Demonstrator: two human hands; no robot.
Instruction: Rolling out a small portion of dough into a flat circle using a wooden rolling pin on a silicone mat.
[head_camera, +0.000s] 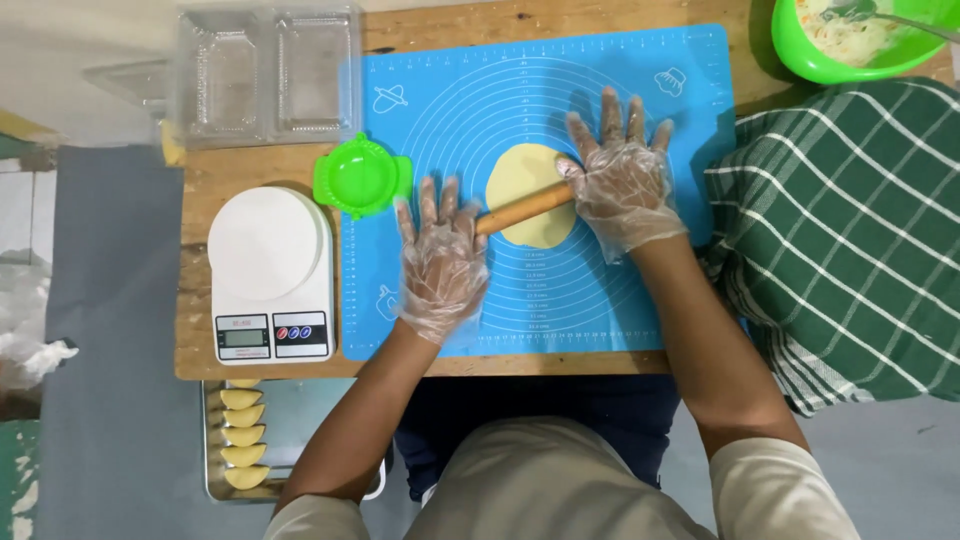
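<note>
Now both gloved hands, left hand (441, 262) and right hand (620, 185), press flat and open on the wooden rolling pin (524, 208), flattening the pale yellow dough round (522, 180) on the blue silicone mat (660, 280). Neither grip closes around it; I judge the next push needs even pressure.

A wooden rolling pin (524, 208) lies tilted across a flat, pale yellow dough round (527, 180) on the blue mat.

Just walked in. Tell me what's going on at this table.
A person in clear plastic gloves has a wooden rolling pin lying across a flat round of pale dough on a blue silicone mat. The left hand and right hand lie flat on the pin's two ends, fingers spread. A green dumpling press and a white kitchen scale sit left of the mat. Folded dumplings line a metal tray below the table edge.
</note>
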